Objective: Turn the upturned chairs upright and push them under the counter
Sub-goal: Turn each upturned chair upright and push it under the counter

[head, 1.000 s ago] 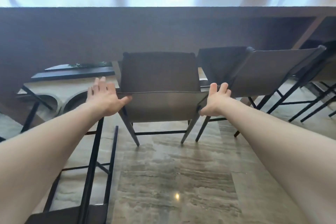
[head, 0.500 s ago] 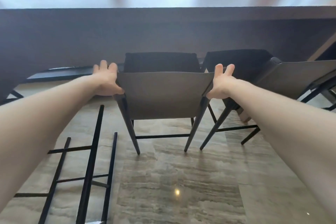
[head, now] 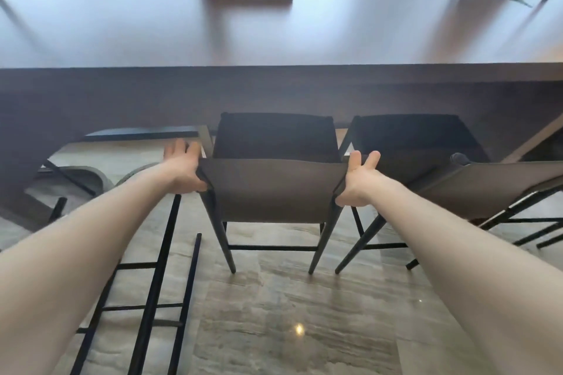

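Taupe fabric covers the back of the bar chair (head: 271, 189) that stands upright on its four dark legs just in front of the wooden counter (head: 274, 24), its dark seat already partly beneath the counter's front edge. The left hand (head: 184, 170) lies against the left edge of the backrest with fingers stretched forward and the thumb hooked at the corner; the right hand (head: 358, 181) mirrors it on the right edge, fingers straight, palm pressing. Neither hand is wrapped around the frame; both look to be pushing, not gripping.

Right of that chair, a second chair (head: 475, 189) also stands on its legs beside the counter, its seat under the edge but its back skewed, so it may want straightening. Left of the held chair, an overturned chair frame (head: 155, 280) lies on the marble floor (head: 304, 313), its black rungs and legs showing, so at least one chair is yet to be righted. By my judgement the task is roughly midway: one push is nearly finished, and one lift is left.

No brand, label or writing is legible anywhere in view.
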Available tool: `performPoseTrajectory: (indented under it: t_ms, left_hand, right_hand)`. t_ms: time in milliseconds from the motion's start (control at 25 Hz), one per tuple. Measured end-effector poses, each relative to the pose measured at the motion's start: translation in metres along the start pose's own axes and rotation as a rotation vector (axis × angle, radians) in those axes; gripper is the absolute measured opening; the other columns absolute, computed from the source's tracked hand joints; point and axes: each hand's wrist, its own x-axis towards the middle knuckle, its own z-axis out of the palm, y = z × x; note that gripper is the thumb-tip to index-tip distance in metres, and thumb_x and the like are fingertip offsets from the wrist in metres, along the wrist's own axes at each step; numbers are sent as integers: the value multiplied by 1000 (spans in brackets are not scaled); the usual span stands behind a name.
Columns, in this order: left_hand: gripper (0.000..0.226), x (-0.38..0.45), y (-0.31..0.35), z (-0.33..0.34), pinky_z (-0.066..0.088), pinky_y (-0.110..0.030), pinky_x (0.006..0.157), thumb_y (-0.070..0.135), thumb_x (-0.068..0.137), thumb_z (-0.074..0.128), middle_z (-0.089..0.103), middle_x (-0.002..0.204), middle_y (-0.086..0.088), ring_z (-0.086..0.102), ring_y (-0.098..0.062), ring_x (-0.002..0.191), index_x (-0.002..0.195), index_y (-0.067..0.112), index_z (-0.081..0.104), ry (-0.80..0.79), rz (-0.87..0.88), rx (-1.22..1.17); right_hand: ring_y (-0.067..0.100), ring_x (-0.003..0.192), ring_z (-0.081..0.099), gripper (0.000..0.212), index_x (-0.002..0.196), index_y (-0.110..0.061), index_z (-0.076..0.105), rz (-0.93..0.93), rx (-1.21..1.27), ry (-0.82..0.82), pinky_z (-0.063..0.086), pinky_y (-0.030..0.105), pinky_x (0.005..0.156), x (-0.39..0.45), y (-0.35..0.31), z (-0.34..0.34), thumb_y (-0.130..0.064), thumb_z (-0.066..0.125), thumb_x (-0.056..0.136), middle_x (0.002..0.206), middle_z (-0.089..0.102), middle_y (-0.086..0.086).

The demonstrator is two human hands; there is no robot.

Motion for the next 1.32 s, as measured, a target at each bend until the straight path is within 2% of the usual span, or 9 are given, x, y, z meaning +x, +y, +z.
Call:
performPoseTrajectory:
  t_ms: [240,440,560,720,880,960,1040,1160,1320]
  left_hand:
    - [65,-7,5,-9,43,-48,102,37,79,73,30,134,-12,30,-35,126,129,15,37,-30,-7,41]
    - [65,-2,-8,-14,46,-44,102,30,89,59,28,149,-11,32,-33,136,147,18,32,-75,58,192]
    - [46,7,-16,-25,53,-37,86,28,88,54,49,130,-3,54,-25,118,133,27,47,-112,160,330]
    - [29,26,-9,-48,48,-30,69,30,80,49,63,107,3,65,-23,98,108,33,59,-262,230,435]
    - [36,39,3,-57,48,-27,57,14,77,46,58,97,1,63,-22,79,107,25,62,-439,280,538]
    - [41,42,5,-61,47,-25,49,6,81,42,57,97,-1,54,-16,56,112,19,64,-480,283,587]
    - [40,44,4,-61,52,-28,53,4,83,38,55,85,0,47,-12,45,109,15,66,-494,306,589]
    - [37,45,4,-62,47,-30,60,6,84,36,43,70,4,47,-16,54,106,14,65,-487,353,633]
    - [38,45,4,-58,47,-31,70,11,87,38,46,84,2,62,-28,91,112,18,65,-498,358,624]
  right_hand:
    - [38,103,54,107,152,-29,-3,-63,22,-70,48,36,70,-5,6,-13,-19,74,78,151,-7,15]
    - [41,137,27,81,155,-30,9,-149,-166,-177,42,48,102,9,17,-36,-4,49,89,155,8,15]
    - [31,124,47,49,138,-24,46,-327,-254,-120,49,41,94,24,20,-52,-15,53,91,128,46,7]
    - [28,105,60,39,120,-18,59,-423,-364,-101,46,33,72,29,-1,-51,-26,65,83,110,59,5]
    - [32,99,64,33,116,-8,63,-394,-492,-108,45,34,66,40,-3,-55,5,52,88,90,52,8]
    - [31,93,64,31,117,-5,64,-371,-535,-162,45,32,66,42,-2,-61,5,54,89,94,50,10]
    - [30,85,60,29,116,-4,65,-382,-588,-190,44,31,65,41,-3,-63,4,53,91,96,49,11]
    - [34,83,58,30,114,-6,64,-407,-604,-173,44,31,65,37,3,-63,4,49,90,104,54,16]
    - [33,93,63,27,112,-8,64,-427,-609,-130,46,33,67,37,7,-59,1,51,90,114,57,13]
